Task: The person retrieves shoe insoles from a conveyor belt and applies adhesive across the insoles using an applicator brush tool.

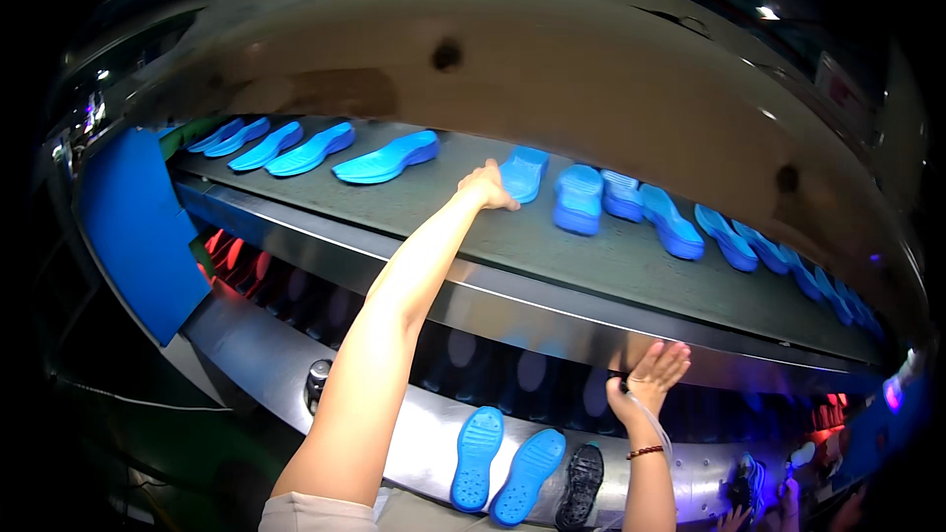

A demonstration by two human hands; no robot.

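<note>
On the upper dark conveyor belt [463,212], my left hand [486,185] closes at the left side of a blue shoe sole [524,174]; its thumb lies by the near edge and some fingers are hidden. To the right of that sole lies another blue sole [578,199], with several more along the belt. My right hand [652,374] is raised in front of the metal edge below the belt, fingers stretched out and holding nothing. A beaded bracelet and a clear cord circle that wrist.
Two blue soles [537,473] and a black sole [579,485] lie on the lower metal ledge [424,453]. A black round object [317,382] stands left of my arm. A brown machine hood [552,69] overhangs the belt. Another person's hands [788,495] show at the lower right.
</note>
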